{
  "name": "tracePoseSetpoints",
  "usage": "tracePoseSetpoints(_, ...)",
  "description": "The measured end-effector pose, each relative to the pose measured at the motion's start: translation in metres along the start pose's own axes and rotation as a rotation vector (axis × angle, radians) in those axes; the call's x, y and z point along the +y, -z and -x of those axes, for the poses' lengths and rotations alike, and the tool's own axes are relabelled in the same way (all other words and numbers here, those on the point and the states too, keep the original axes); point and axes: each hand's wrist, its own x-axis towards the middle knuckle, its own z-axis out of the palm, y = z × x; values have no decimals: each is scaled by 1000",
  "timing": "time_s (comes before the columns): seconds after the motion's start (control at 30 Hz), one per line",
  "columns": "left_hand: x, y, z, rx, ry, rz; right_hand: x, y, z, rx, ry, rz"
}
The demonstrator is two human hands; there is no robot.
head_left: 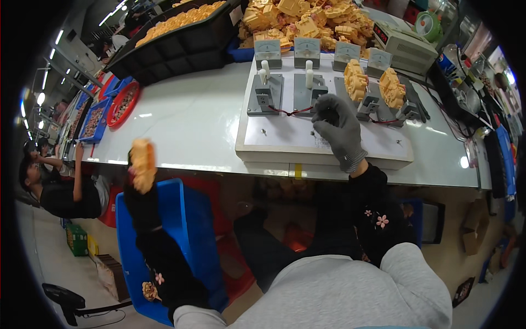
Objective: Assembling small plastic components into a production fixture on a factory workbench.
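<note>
Over the blue bin (183,241) at the lower left, my left hand (141,200) is closed around a yellow plastic part (143,164), blurred by motion. Dark shadow hides most of its fingers. In a grey glove, my right hand (338,127) hovers above the front of the white test board (274,143). Its thumb and fingers are curved, with a gap between them and nothing seen inside. A small toggle switch (313,133) is beside the thumb. Two yellow parts, one (356,81) just right of the glove and another (392,89) farther right, stand on grey fixtures.
Two left fixtures (266,94) carry bare white posts. Panel meters (307,52) line the board's back, beside a beige instrument (402,44). Behind are a heap of yellow parts (312,22) and a black crate (175,57). A red tray (124,104) and another person (71,189) are at left.
</note>
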Motion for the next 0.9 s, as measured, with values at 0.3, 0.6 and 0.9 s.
tracePoseSetpoints(0.3, -176, -309, -149, -182, -397, -753, -8, 12, 6, 49, 112, 209)
tracePoseSetpoints(0.6, -219, -328, -165, -412, -689, -1549, -3, 13, 4, 41, 167, 286)
tracePoseSetpoints(0.9, -193, -325, -187, -311, -413, -1192, -7, 10, 4, 53, 148, 275)
